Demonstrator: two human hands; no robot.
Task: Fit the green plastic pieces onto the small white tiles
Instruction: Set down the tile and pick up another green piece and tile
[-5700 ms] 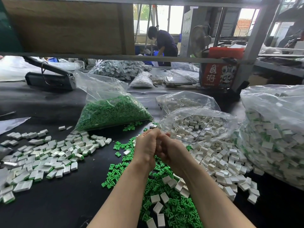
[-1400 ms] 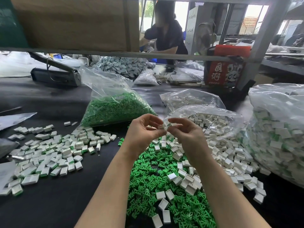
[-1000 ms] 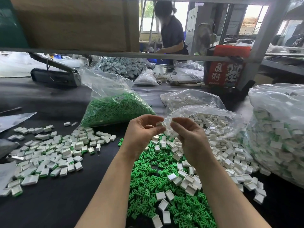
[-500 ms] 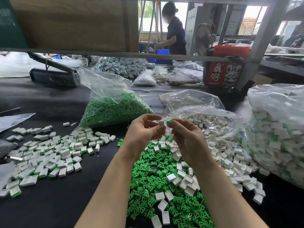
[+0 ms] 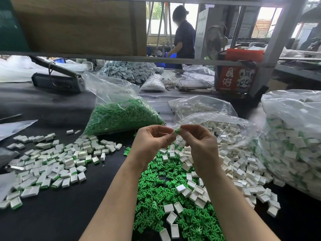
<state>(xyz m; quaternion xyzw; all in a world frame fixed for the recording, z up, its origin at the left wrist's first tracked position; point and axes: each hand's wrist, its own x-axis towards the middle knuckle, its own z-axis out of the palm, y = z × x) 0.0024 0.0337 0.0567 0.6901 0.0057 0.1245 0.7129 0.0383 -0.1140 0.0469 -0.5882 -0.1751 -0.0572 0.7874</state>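
Held above the bench: green piece (image 5: pixel 177 131) pinched in right hand (image 5: pixel 201 146), left hand (image 5: pixel 152 141) curled around something hidden, probably a tile. Fitted tiles (image 5: pixel 52 164) heaped left; loose pieces (image 5: pixel 166 202) and bare tiles (image 5: pixel 239 164) remained.

Green piece (image 5: pixel 177 131) mostly hidden betw. fingertips; tile in left hand (image 5: pixel 152 140) not visible.

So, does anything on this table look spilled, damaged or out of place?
Nothing looks damaged. The loose green pieces and white tiles lie heaped and partly mixed on the black table, but that looks like working stock. Both hands hold a green piece above them.
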